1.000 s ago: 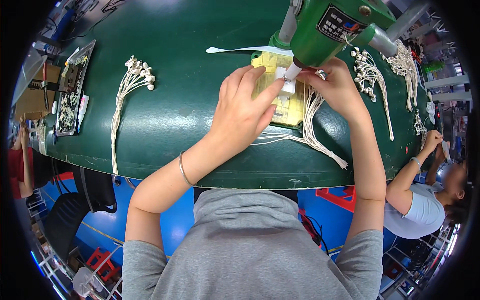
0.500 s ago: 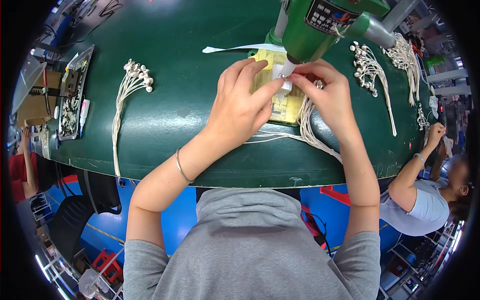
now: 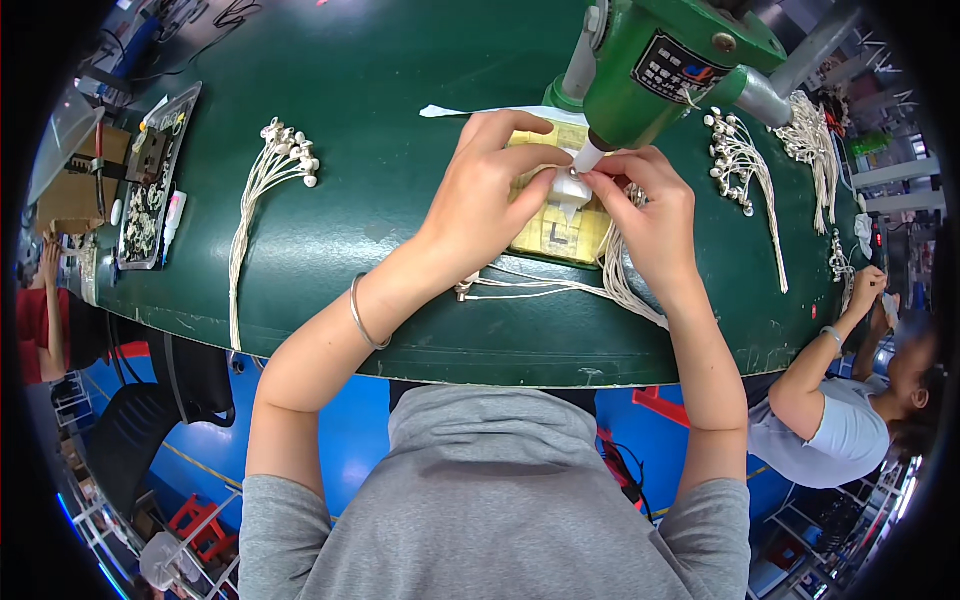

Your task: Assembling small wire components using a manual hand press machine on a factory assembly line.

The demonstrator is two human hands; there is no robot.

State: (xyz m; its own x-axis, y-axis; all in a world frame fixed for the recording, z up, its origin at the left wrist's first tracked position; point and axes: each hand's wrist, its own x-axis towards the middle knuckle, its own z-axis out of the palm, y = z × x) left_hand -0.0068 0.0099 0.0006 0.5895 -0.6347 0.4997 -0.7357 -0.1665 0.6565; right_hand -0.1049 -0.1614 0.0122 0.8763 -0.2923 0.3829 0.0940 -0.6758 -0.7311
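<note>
Both hands meet at a white block [image 3: 572,192] on a yellow base plate [image 3: 557,238], just below the white tip [image 3: 588,157] of a green hand press [image 3: 640,75]. My left hand [image 3: 490,185] is closed in a pinch, thumb and forefinger at the block's left. From the other side my right hand [image 3: 648,200] pinches too, its thumb and forefinger touching a small shiny piece [image 3: 574,173] under the tip. The fingers partly hide this piece. A bundle of white cords [image 3: 622,280] runs beneath my right hand and along the table.
More bundled white cords [image 3: 245,235] with round ends lie at left, and another bundle [image 3: 760,180] lies at right. A black tray of small parts [image 3: 150,190] and a white bottle [image 3: 174,213] stand far left. A co-worker [image 3: 835,410] sits at the right.
My left forefinger has bent from a stretched position into a pinch with the thumb. The left hand has lifted off the cord ends below it. The view has shifted slightly.
</note>
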